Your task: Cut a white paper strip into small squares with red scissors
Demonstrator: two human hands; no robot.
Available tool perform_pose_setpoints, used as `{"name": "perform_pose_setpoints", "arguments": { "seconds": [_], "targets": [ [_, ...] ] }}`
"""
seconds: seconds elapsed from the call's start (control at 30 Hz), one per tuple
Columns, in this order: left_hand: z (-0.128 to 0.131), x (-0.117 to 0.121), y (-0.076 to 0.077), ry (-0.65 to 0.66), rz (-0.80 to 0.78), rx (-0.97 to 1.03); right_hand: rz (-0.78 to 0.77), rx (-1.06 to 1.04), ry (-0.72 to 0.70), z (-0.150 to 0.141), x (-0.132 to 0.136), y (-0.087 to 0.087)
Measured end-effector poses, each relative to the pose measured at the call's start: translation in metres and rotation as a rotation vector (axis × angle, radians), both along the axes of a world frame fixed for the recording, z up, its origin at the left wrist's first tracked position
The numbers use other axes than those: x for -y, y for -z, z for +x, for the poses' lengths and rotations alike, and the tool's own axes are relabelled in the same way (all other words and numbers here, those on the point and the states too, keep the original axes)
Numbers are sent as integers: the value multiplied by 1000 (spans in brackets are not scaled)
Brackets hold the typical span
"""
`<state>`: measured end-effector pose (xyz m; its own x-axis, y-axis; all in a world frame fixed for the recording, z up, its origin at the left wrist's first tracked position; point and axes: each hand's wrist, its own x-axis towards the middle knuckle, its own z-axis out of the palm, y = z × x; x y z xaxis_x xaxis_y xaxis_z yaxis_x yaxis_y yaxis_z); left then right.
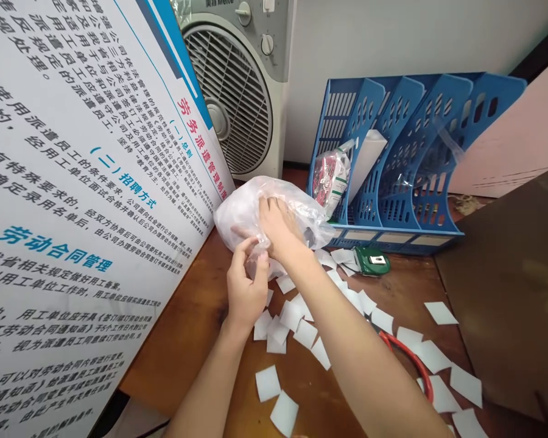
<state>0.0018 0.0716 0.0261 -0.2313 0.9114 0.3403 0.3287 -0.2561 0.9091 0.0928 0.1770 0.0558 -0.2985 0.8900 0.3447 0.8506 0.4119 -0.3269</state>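
Observation:
A crumpled clear plastic bag point(246, 210) lies on the wooden table point(196, 322) near the board's lower edge. My left hand point(245, 286) pinches the bag's near edge with thumb and fingers. My right hand point(278, 228) reaches over the bag's mouth, its fingers curled into the plastic. Several white paper squares point(292, 316) lie scattered on the table below and to the right of both hands.
A large white printed board point(73, 182) leans at the left. A fan point(237, 85) stands behind. A blue file rack point(406, 158) holds a packet point(331, 176). A green object point(372, 260) and red-handled scissors point(411, 359) lie among the papers. A brown panel point(506, 286) is at right.

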Motion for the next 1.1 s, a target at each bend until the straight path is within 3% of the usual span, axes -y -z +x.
{"name": "perform_pose_setpoints", "arguments": {
  "seconds": [0.23,0.4,0.47,0.57,0.67,0.8,1.0,1.1],
  "targets": [
    [1,0,-3,-3,16,42,179,65,-55,34,47,-9],
    [-4,0,-6,41,-68,110,319,-172,-25,47,128,-13],
    [-11,-1,-10,76,-91,98,190,-216,-27,44,171,-3],
    [-22,-5,-16,148,-138,109,-15,-66,-101,38,225,25],
    [-30,-8,-20,171,-160,115,-75,111,-147,37,250,55],
    [-29,-7,-18,184,-160,108,-84,164,-111,36,235,74],
    [-23,-2,-20,183,-145,124,-107,90,-191,2,172,68],
    [-21,1,-22,167,-114,113,-58,26,-172,-10,155,71]
  ]
}}
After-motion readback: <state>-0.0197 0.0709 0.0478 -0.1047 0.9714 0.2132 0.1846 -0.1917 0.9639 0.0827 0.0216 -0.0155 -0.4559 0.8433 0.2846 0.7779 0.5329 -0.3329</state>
